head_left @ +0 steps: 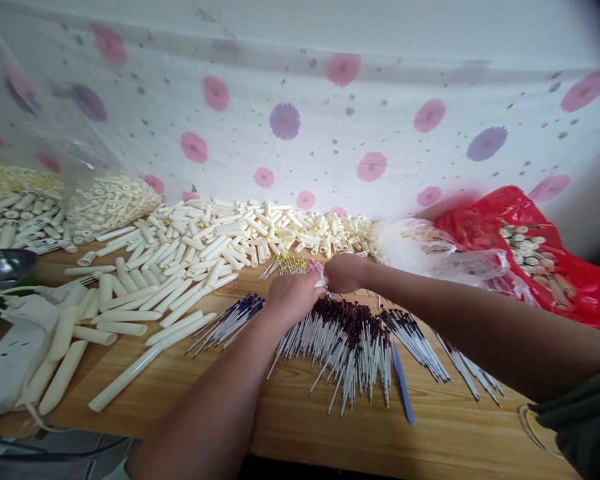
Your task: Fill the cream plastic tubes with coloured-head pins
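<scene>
My left hand (295, 293) and my right hand (347, 272) meet above the middle of the wooden table. A small white plastic pen part (321, 282) shows between them, with the left fingers closed on it. The right fingers are closed too, against its far side; what they grip is mostly hidden. Just below the hands lie many pen refills with dark maroon ends (350, 333). Blue-ended refills (237, 317) are left of my left wrist. Yellow-ended refills (290, 265) and pink-ended refills (315, 267) lie behind the hands, partly covered.
White pen barrels (215, 240) are heaped along the back and left. Black-ended refills (415, 340) and blue tweezers (403, 383) lie right of the maroon ones. A red plastic bag (500, 207) stands back right, a white power strip (17, 353) and metal bowl (5, 267) left.
</scene>
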Demonstrator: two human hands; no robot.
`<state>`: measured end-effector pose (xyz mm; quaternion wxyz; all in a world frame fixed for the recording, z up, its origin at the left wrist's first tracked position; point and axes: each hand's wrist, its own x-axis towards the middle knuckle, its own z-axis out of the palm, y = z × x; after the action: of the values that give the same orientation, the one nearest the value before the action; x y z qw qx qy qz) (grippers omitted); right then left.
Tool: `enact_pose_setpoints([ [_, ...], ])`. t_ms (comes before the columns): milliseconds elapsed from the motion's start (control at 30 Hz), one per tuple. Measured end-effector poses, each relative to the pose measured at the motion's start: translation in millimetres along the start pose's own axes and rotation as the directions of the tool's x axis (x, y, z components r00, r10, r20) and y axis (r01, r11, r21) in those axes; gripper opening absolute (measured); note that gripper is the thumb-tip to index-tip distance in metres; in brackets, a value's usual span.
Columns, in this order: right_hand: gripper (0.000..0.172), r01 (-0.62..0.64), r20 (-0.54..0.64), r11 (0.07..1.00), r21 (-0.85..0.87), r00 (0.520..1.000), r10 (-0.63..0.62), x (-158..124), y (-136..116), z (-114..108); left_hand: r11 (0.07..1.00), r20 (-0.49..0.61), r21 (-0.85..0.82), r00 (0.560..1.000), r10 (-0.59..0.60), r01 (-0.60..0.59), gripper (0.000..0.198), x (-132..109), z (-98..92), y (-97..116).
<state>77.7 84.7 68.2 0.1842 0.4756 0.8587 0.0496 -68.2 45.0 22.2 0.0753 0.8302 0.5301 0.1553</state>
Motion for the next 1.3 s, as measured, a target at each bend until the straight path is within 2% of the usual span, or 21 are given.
enact_pose_setpoints([
  [33, 0.02, 0.012, 0.021, 1.0, 0.01, 1.0, -0.012, 0.0, 1.2, -0.8, 1.0, -0.009, 0.025, 1.0, 0.017, -0.017, 0.028, -0.8, -0.3, 1.0],
  [100, 0.022, 0.012, -0.011, 1.0, 0.012, 1.0, -0.011, -3.2, 3.0, -5.1, 0.999, -0.053, 0.049, 0.998, 0.02, -0.018, 0.028, -1.0, -2.2, 2.4],
  [200, 0.035, -0.014, -0.222, 1.0, -0.026, 0.975, 0.008, -9.8, 2.5, -12.7, 0.998, -0.12, -0.058, 0.992, -0.042, 0.035, 0.032, -0.1, -7.4, 2.9],
  [267, 0.036, 0.021, -0.329, 0.998, -0.054, 0.944, -0.038, -9.3, 0.6, -13.5, 0.989, -0.119, -0.139, 0.99, -0.073, 0.056, 0.034, -0.3, -9.8, 3.1],
  [367, 0.019, 0.103, -0.304, 0.994, -0.042, 0.946, -0.111, 1.1, -0.5, -9.1, 0.985, -0.11, -0.15, 0.988, -0.105, 0.088, 0.028, -1.5, -8.3, 4.0],
  [433, 0.013, 0.15, -0.274, 0.989, 0.005, 0.951, -0.143, 11.0, 2.4, -7.6, 0.983, -0.132, -0.137, 0.982, -0.137, 0.119, 0.024, -1.2, -5.2, 3.1],
  [467, 0.012, 0.174, -0.288, 0.984, 0.031, 0.945, -0.158, 16.1, 5.2, -8.4, 0.98, -0.155, -0.145, 0.975, -0.158, 0.136, 0.023, -0.2, -3.8, 1.4],
  [533, 0.014, 0.209, -0.357, 0.974, 0.089, 0.919, -0.165, 26.4, 12.7, -11.9, 0.947, -0.246, -0.265, 0.936, -0.251, 0.184, 0.021, 2.9, -2.3, -5.5],
  [567, 0.019, 0.211, -0.399, 0.97, 0.119, 0.905, -0.148, 31.9, 16.7, -13.6, 0.895, -0.307, -0.398, 0.891, -0.335, 0.2, 0.021, 5.0, -2.5, -10.7],
  [600, 0.025, 0.204, -0.436, 0.967, 0.15, 0.892, -0.121, 37.9, 20.2, -14.3, 0.789, -0.358, -0.584, 0.813, -0.46, 0.189, 0.021, 7.1, -3.2, -16.7],
  [667, 0.034, 0.184, -0.466, 0.962, 0.204, 0.882, -0.07, 50.9, 24.3, -10.9, 0.717, -0.396, -0.671, 0.728, -0.56, 0.186, 0.028, 11.1, -5.6, -29.2],
  [700, 0.033, 0.182, -0.456, 0.958, 0.223, 0.888, -0.063, 57.6, 24.4, -6.6, 0.687, -0.409, -0.706, 0.692, -0.595, 0.173, 0.031, 12.9, -6.9, -34.8],
  [733, 0.03, 0.188, -0.435, 0.953, 0.235, 0.898, -0.07, 64.1, 23.0, -0.9, 0.646, -0.432, -0.75, 0.634, -0.642, 0.142, 0.033, 14.5, -8.1, -39.4],
  [800, 0.023, 0.215, -0.386, 0.946, 0.242, 0.916, -0.109, 75.4, 16.8, 12.0, 0.534, -0.467, -0.845, 0.484, -0.74, 0.002, 0.035, 17.1, -9.7, -45.1],
  [833, 0.022, 0.226, -0.366, 0.944, 0.239, 0.922, -0.128, 80.0, 12.8, 17.8, 0.49, -0.47, -0.869, 0.426, -0.773, -0.071, 0.035, 18.0, -10.0, -46.2],
  [867, 0.022, 0.232, -0.348, 0.945, 0.232, 0.927, -0.142, 83.7, 8.8, 22.5, 0.457, -0.471, -0.879, 0.39, -0.792, -0.133, 0.034, 18.7, -10.0, -46.4],
  [900, 0.022, 0.234, -0.331, 0.946, 0.225, 0.931, -0.152, 86.6, 5.1, 25.8, 0.439, -0.471, -0.882, 0.379, -0.796, -0.173, 0.034, 19.1, -9.7, -45.9],
  [967, 0.017, 0.231, -0.292, 0.951, 0.207, 0.942, -0.165, 90.3, -0.3, 28.9, 0.415, -0.466, -0.885, 0.387, -0.796, -0.214, 0.031, 19.4, -8.8, -43.9],
  [1100, 0.023, 0.213, -0.234, 0.961, 0.176, 0.957, -0.169, 92.8, -6.0, 29.3, 0.404, -0.454, -0.891, 0.421, -0.785, -0.206, 0.023, 18.6, -7.3, -39.7],
  [1300, 0.014, 0.218, -0.302, 0.943, 0.252, 0.943, -0.137, 84.5, -4.9, 29.7, 0.396, -0.426, -0.903, 0.455, -0.782, -0.166, 0.016, 16.7, -10.9, -36.7],
])
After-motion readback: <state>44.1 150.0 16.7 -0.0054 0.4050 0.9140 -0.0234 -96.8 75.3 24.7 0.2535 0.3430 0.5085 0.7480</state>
